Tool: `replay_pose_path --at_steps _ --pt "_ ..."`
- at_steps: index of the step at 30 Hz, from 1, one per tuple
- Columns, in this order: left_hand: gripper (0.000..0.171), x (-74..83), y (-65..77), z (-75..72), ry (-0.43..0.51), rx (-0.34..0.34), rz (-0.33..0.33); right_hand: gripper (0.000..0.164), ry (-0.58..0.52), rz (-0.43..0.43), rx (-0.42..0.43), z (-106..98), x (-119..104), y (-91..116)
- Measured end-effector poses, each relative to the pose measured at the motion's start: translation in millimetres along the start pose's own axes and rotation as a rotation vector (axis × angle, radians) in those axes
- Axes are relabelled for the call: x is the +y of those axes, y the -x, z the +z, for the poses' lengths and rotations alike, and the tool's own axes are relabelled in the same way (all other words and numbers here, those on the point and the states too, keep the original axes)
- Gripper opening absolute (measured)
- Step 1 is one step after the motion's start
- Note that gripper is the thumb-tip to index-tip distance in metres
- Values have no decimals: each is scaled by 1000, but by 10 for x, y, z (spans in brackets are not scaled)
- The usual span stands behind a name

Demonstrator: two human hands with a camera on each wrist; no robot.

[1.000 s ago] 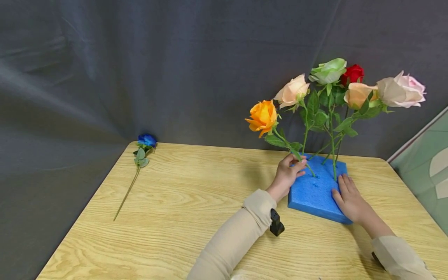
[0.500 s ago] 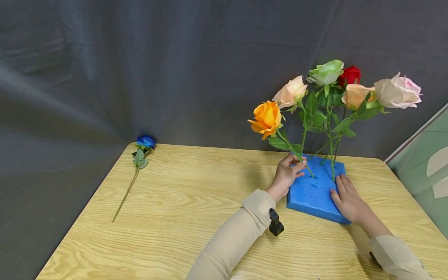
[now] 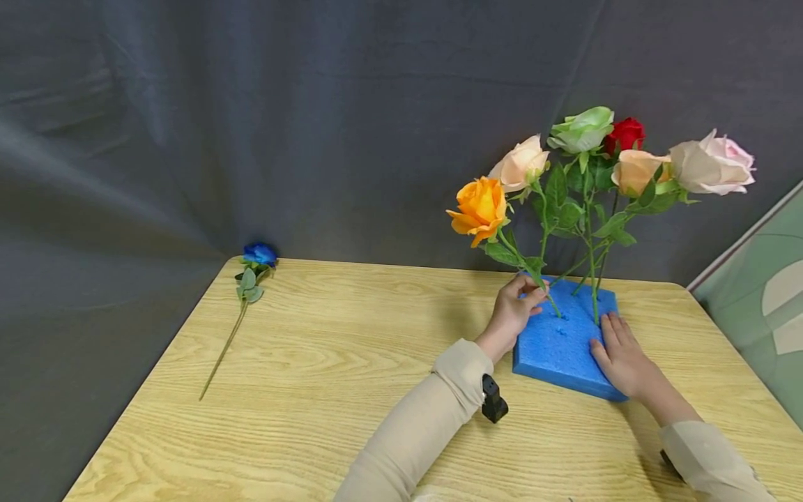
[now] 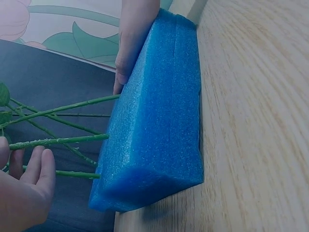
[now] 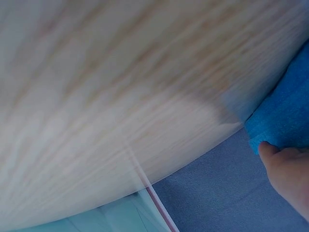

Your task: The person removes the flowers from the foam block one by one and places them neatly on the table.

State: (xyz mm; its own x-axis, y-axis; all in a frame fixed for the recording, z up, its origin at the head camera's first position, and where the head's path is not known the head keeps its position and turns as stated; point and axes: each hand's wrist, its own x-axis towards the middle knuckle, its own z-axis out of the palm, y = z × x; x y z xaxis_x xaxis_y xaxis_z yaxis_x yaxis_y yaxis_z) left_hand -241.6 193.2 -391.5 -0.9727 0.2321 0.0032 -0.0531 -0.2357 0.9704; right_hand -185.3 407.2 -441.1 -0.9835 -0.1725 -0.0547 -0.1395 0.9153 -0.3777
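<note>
My left hand [image 3: 513, 310] pinches the green stem of an orange rose [image 3: 479, 209], whose lower end stands in a blue foam block [image 3: 558, 352]. In the left wrist view the thumb and fingers [image 4: 36, 169] close on that stem, a short way from the foam. My right hand [image 3: 627, 359] lies with straight fingers on the block's right side. Also planted in the foam are a pale peach rose [image 3: 522, 164], a green rose [image 3: 583, 131], a red rose [image 3: 626, 134], a light orange rose [image 3: 638, 171] and a pale pink rose [image 3: 712, 164].
A blue rose [image 3: 259, 254] on a long stem lies at the left of the wooden table [image 3: 301, 390]. Behind the table hangs a dark grey cloth [image 3: 376, 125]. A green printed panel [image 3: 778, 307] stands at the right edge.
The orange rose's bloom has shifted slightly right and become a little more upright. Both hands keep their places on the stem and the foam; the whole head view has shifted slightly.
</note>
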Motion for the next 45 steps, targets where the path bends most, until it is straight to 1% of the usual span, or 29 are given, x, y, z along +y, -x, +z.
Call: replay_pose_path --at_steps 3,10,18,24,35,45 --pt "15 3 1 2 -10 18 6 67 -3 -1 -2 0 -7 0" --pt "16 2 3 2 2 41 13 68 -6 3 -15 -13 -25 -10" --pt "16 -6 3 4 8 36 29 68 -4 2 -21 -16 -23 -11" --pt "18 -6 0 3 26 55 22 68 -3 3 -16 -18 -22 -6" --pt "19 -7 12 21 73 116 36 67 9 4 -9 -7 -13 2" --pt "15 12 56 85 148 178 53 68 -2 19 -24 -20 -18 -6"
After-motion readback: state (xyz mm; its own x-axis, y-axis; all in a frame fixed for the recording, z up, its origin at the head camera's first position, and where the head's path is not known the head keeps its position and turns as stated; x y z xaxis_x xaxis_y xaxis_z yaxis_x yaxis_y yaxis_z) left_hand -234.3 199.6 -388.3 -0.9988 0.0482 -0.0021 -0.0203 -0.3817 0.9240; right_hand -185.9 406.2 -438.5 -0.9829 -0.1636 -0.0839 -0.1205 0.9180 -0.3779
